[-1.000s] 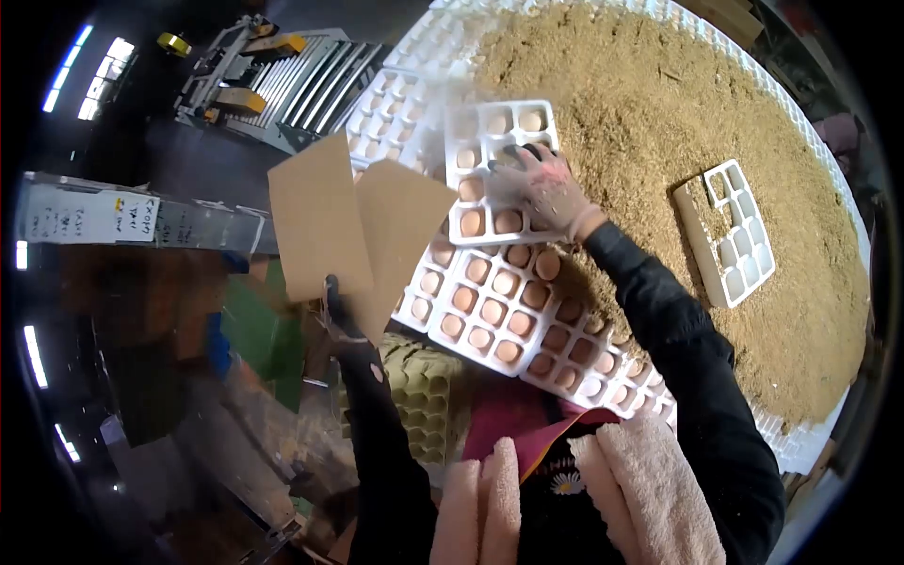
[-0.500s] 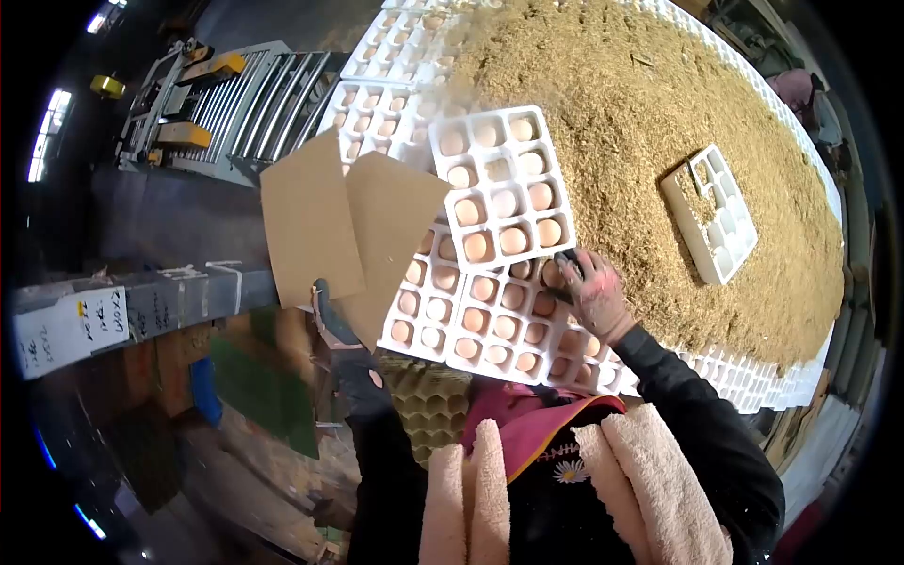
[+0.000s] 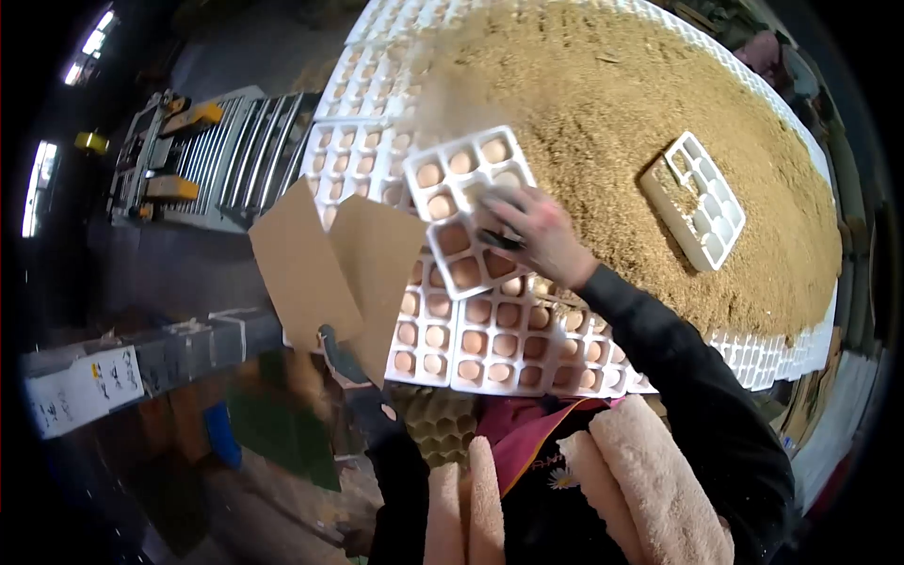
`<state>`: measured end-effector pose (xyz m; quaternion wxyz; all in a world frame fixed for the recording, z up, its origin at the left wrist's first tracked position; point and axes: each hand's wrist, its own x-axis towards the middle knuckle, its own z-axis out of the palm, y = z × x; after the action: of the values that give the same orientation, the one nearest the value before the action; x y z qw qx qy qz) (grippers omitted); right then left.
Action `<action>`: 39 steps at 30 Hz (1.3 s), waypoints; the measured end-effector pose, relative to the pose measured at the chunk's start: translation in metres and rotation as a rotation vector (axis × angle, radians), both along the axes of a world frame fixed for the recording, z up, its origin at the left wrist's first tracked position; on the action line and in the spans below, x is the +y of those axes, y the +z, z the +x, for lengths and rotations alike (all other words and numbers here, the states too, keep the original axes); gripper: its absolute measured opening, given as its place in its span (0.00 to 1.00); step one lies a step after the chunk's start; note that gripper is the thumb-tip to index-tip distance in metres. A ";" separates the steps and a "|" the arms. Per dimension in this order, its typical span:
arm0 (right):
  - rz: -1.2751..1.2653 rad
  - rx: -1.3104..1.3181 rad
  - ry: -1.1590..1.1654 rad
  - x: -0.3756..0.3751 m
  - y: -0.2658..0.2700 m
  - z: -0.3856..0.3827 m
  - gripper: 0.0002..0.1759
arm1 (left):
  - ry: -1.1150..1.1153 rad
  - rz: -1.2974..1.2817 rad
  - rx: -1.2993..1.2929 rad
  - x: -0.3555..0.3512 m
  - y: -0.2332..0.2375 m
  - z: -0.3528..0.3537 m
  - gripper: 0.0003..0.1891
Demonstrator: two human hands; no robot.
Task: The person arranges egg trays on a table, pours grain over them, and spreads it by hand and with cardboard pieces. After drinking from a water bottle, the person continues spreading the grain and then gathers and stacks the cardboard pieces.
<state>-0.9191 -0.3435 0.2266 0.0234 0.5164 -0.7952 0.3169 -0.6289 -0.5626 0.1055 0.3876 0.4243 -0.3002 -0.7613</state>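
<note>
Grips one egg tray (image 3: 452,188) with right hand (image 3: 539,235), tilted atop filled trays (image 3: 490,339) beside sawdust (image 3: 612,113); pinches two cardboard sheets (image 3: 301,264) in left hand (image 3: 341,350); one lone tray (image 3: 697,202) well apart.

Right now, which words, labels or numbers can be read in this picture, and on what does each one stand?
White label on the grey rail: dark handwriting, too blurred to read.
Dark garment, beside its daisy print: pale lettering, too small to read.
Cardboard sheets in the left hand, egg tray in the right hand: no writing shows.
</note>
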 end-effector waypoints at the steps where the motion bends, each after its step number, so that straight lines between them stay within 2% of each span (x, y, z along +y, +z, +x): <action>1: 0.094 0.098 0.008 -0.020 -0.018 -0.015 0.26 | -0.076 0.013 0.082 -0.001 -0.004 -0.003 0.23; 2: 0.189 0.188 0.013 -0.029 -0.025 -0.024 0.26 | -0.154 0.025 0.159 -0.006 -0.008 -0.002 0.24; 3: 0.128 0.180 -0.026 -0.018 -0.027 -0.029 0.26 | -0.153 -0.016 0.107 -0.021 -0.039 0.008 0.24; 5: 0.002 0.167 -0.095 -0.001 -0.018 -0.034 0.26 | -0.224 -0.235 -0.101 -0.023 -0.039 -0.016 0.23; 7: -0.001 0.189 -0.245 0.061 -0.013 -0.053 0.30 | -0.258 -0.454 -0.304 -0.007 -0.036 -0.037 0.22; 9: 0.272 0.215 -0.514 0.144 -0.002 -0.073 0.32 | -0.262 -0.316 -0.202 0.014 -0.017 -0.067 0.20; 10: 0.538 0.144 -0.648 0.191 -0.006 -0.083 0.38 | -0.254 -0.066 0.000 0.022 -0.001 -0.087 0.19; 12: 0.726 0.284 -0.762 0.271 -0.012 -0.092 0.45 | -0.346 -0.451 -0.250 0.026 -0.016 -0.104 0.18; 14: 0.866 0.167 -0.789 0.318 -0.017 -0.093 0.51 | -0.351 -0.061 0.029 0.050 0.009 -0.136 0.18; 17: 0.692 0.210 -0.716 0.339 -0.045 -0.093 0.47 | -0.469 -0.297 -0.098 0.059 -0.010 -0.161 0.20; 19: 0.642 0.223 -0.677 0.328 -0.046 -0.087 0.42 | -0.568 -0.222 -0.144 0.064 0.004 -0.166 0.22; 21: 0.559 0.171 -0.691 0.312 -0.039 -0.082 0.41 | -0.631 -0.140 -0.178 0.068 0.015 -0.166 0.27; 23: 0.319 0.078 -0.680 0.300 -0.025 -0.084 0.45 | -0.629 0.019 0.007 0.083 0.032 -0.170 0.27; 25: -0.124 -0.428 -0.682 0.280 0.012 -0.088 0.43 | -0.593 0.225 0.108 0.082 0.033 -0.163 0.28; 26: -0.384 -0.719 -0.634 0.272 0.024 -0.094 0.42 | -0.534 0.201 0.070 0.087 0.040 -0.164 0.28; 27: -0.537 -1.004 -0.588 0.267 0.046 -0.104 0.42 | -0.475 0.179 0.031 0.094 0.047 -0.167 0.29; 28: -0.542 -0.833 -0.486 0.268 0.037 -0.119 0.43 | -0.414 0.159 -0.007 0.099 0.053 -0.168 0.29; 29: -0.556 -0.660 -0.391 0.270 0.028 -0.134 0.44 | -0.328 0.067 -0.044 0.091 0.033 -0.164 0.29; 30: -0.518 -0.280 -0.340 0.270 0.001 -0.148 0.44 | -0.307 0.049 -0.098 0.075 0.005 -0.153 0.28; 32: -0.467 -0.448 -0.421 0.269 -0.026 -0.163 0.46 | -0.398 0.039 0.115 0.043 -0.034 -0.137 0.27; 33: -0.476 -0.354 -0.420 0.260 -0.023 -0.159 0.41 | -0.383 0.048 0.058 0.042 -0.031 -0.133 0.27; 34: -0.719 -0.591 -0.389 0.247 -0.024 -0.159 0.33 | -0.366 0.061 0.008 0.044 -0.030 -0.133 0.26; 35: -1.011 -1.033 -0.240 0.234 -0.018 -0.156 0.31 | -0.413 0.105 0.042 0.040 -0.031 -0.133 0.25; 36: -1.280 -1.484 -0.074 0.223 -0.013 -0.149 0.29 | -0.343 0.021 -0.012 0.041 -0.036 -0.136 0.25; 37: -1.289 -1.504 -0.154 0.203 -0.015 -0.138 0.29 | -0.340 -0.180 -0.074 0.031 -0.064 -0.131 0.24; 38: -0.946 -1.079 -0.213 0.182 -0.033 -0.123 0.30 | -0.341 -0.379 -0.136 0.023 -0.091 -0.126 0.24; 39: -0.668 -0.630 -0.329 0.161 -0.050 -0.108 0.31 | -0.345 -0.332 -0.106 0.030 -0.087 -0.129 0.23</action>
<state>-1.0267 -0.1829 0.1765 -0.0041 0.2271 -0.6895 0.6877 -0.7579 -0.5324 0.0189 0.2999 0.3365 -0.5091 -0.7333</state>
